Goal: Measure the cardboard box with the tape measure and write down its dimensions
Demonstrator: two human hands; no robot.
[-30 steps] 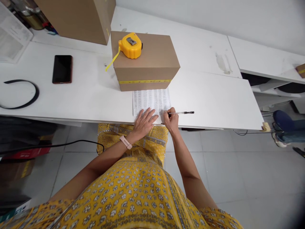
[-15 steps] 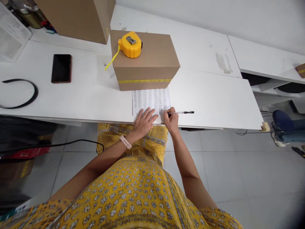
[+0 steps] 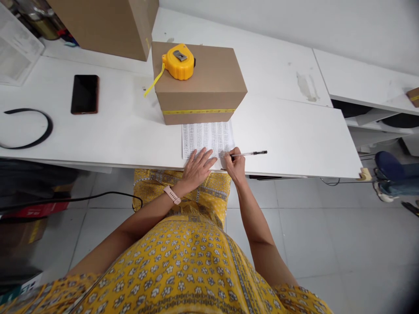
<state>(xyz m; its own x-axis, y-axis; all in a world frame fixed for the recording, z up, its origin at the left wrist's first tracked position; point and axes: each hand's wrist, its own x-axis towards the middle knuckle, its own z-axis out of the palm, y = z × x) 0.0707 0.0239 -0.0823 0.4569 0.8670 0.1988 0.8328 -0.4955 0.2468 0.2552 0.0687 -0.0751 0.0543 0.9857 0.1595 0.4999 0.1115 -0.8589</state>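
Observation:
A sheet of paper (image 3: 209, 137) with columns of small dark marks lies at the table's front edge. My left hand (image 3: 197, 168) rests flat on its lower part, fingers spread. Closed around a pen (image 3: 252, 153) is my right hand (image 3: 236, 165), at the sheet's lower right corner; the pen's clear barrel and black end stick out to the right, and its tip is hidden by my fingers. Just behind the paper stands a cardboard box (image 3: 199, 101) with yellow tape along its front. On top of that box sits a yellow tape measure (image 3: 180, 63) with a yellow strap.
On the white table (image 3: 288, 135), a phone (image 3: 85, 94) and a black curved band (image 3: 49, 126) lie to the left. A larger cardboard box (image 3: 108, 26) and a clear plastic container (image 3: 19, 48) stand at the back left. Far right, a person's leg (image 3: 401, 179) shows beside a blue seat (image 3: 389, 166).
The pen's black end has tilted up very slightly in my right hand. My left hand stays in place on the paper.

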